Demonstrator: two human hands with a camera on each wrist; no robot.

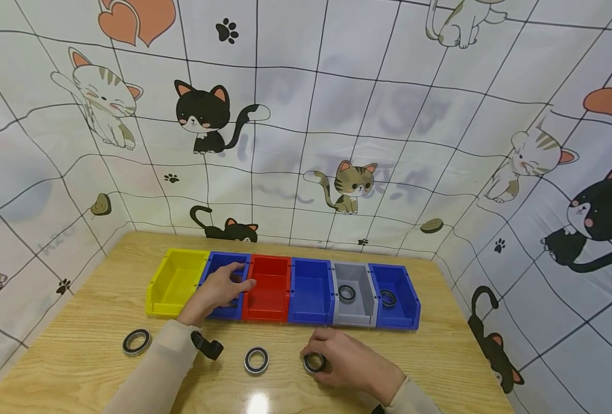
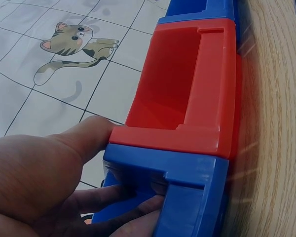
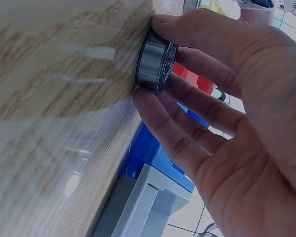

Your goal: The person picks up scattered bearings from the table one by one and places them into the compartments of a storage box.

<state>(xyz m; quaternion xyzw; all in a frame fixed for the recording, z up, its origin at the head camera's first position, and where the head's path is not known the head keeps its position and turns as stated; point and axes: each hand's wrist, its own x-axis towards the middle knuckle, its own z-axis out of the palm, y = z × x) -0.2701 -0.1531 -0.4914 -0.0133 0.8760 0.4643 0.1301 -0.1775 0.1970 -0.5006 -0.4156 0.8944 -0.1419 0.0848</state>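
My left hand point(image 1: 222, 287) reaches into the blue bin point(image 2: 187, 207) second from the left. Its fingers point(image 2: 133, 217) extend inside, while the thumb lies at the wall shared with the red bin point(image 1: 268, 287); I see nothing held, though the fingertips are partly hidden. On the table, my right hand point(image 1: 354, 362) pinches a ball bearing point(image 3: 155, 61) by its rim, between thumb and fingers. Another bearing point(image 1: 256, 361) lies flat between my arms, and a third bearing point(image 1: 137, 342) lies left of my left forearm.
The bins stand in a row: a yellow bin point(image 1: 173, 284) at the left end, another blue bin point(image 1: 311, 293) right of the red one. A bearing point(image 1: 346, 294) sits in the grey bin point(image 1: 360, 319), another bearing point(image 1: 388, 298) in the rightmost blue bin point(image 1: 406, 310). Cat-print sheeting point(image 1: 285, 115) surrounds the wooden table.
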